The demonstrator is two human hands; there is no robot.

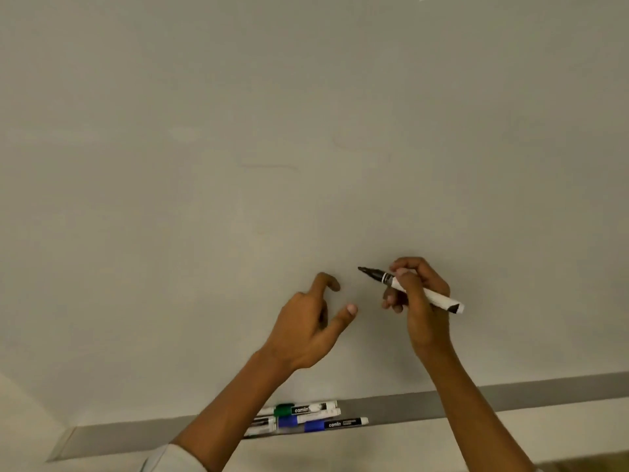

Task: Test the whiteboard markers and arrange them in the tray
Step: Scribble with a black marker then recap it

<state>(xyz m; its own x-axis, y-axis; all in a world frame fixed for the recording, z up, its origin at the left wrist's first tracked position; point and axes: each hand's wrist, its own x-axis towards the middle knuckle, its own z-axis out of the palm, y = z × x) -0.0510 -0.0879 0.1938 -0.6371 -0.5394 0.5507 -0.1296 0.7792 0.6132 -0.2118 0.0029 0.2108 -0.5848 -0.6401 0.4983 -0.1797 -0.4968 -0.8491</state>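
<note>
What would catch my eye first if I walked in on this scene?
Probably the uncapped black-tipped white marker, gripped in the right hand low on the wide pale whiteboard, its tip pointing left. Beside it, the left hand hovers with fingers loosely curled, holding nothing. Below, a cluster of green-capped and blue-capped white markers lies in the long grey tray along the board's bottom edge.

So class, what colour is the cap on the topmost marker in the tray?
Green cap, clearest in the head view.
</note>
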